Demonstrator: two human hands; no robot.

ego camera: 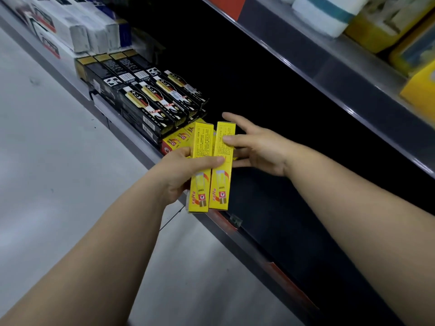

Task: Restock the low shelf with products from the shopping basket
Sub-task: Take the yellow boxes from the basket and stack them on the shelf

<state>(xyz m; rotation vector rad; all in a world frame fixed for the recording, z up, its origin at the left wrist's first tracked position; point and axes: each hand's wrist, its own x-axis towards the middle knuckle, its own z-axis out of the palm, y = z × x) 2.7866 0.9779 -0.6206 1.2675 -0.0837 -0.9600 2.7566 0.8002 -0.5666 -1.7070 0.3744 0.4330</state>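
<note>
Dim low shelf (282, 208), black cartons (150, 100) stacked on it. Just right of them, my left hand (179, 175) grips two yellow boxes (202, 147) mid-length, and my right hand (261, 149) pinches the right one. They look like light, stiff card, probably crushable, so hold the flat faces.

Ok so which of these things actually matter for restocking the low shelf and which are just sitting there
For the job:
- two yellow boxes, gripped by the left hand
- right hand, thumb on one box
- stocked yellow boxes lying on the low shelf

Just there:
- black boxes
- white boxes
- upper-shelf goods
</note>
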